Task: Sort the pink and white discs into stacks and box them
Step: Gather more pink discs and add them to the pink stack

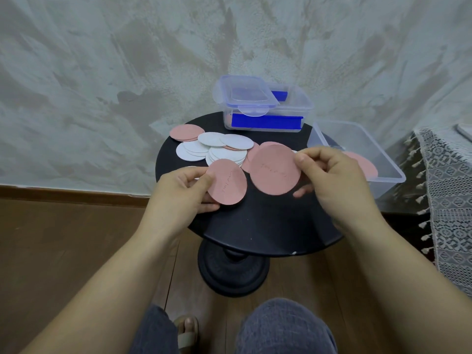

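Above the near middle of the round black counter (268, 221) we hold two pink discs, one in each grip. Our left grip (184, 190) pinches the left pink disc (227, 182) at its left edge, thumb on top and fingers curled beneath. Our right grip (329, 175) pinches the right pink disc (274, 172) at its right edge, thumb and forefinger bent onto the rim and other fingertips showing under it. The two discs hang just beside each other, and we cannot tell whether their edges touch. Each bears a faint line of marks too small to read.

Behind them on the counter lies a loose heap of white discs (217, 146), overlapping one another. A small pink stack (187, 132) sits at the far left, touching the heap. More pink discs (249, 155) lie half hidden behind the right pink disc.

At the counter's right edge stands an open clear box (390, 175) with boxed pink discs (365, 163) inside, partly covered by our right grip. At the far edge is a second clear box (301, 108) with its blue-rimmed lid (245, 94) lying askew on top and blue pieces (265, 122) inside.

Below the counter is its black pedestal base (233, 272) on a wooden floor (63, 238). A mottled wall (102, 72) rises behind, and a lace cloth (449, 187) with tassels hangs at the right. Our grey-trousered knee (286, 325) and a sandalled foot (187, 328) show at the bottom.
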